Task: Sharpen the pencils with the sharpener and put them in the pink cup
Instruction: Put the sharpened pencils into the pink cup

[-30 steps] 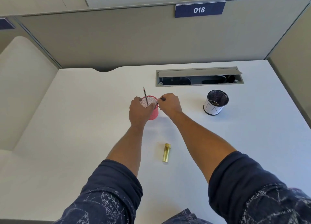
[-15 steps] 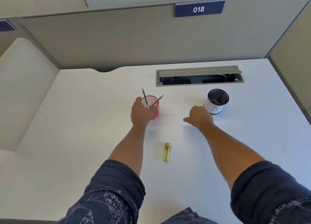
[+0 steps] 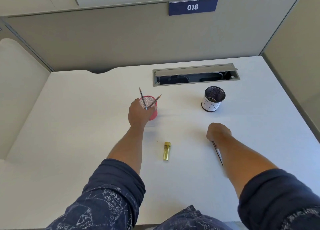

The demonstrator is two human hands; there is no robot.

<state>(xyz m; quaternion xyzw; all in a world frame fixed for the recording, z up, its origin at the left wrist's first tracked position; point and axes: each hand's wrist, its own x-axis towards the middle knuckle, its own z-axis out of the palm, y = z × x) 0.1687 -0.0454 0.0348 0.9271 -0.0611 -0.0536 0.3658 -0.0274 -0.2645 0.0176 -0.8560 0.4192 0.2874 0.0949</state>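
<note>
Pencils: three, two standing in the pink cup (image 3: 152, 116) and one dark pencil (image 3: 217, 154) in the right hand (image 3: 218, 131). Cups: two. Sharpener (image 3: 167, 151): one. Hands: two.

White desk (image 3: 86, 126) inside grey partition walls (image 3: 121, 43), sign (image 3: 193, 7) reading 018.

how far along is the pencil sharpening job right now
Done: two pencils stand in the pink cup, which the left hand holds. In hand: the right hand grips another pencil. Left: sharpening it with the yellow sharpener lying on the desk, then cupping it.
</note>
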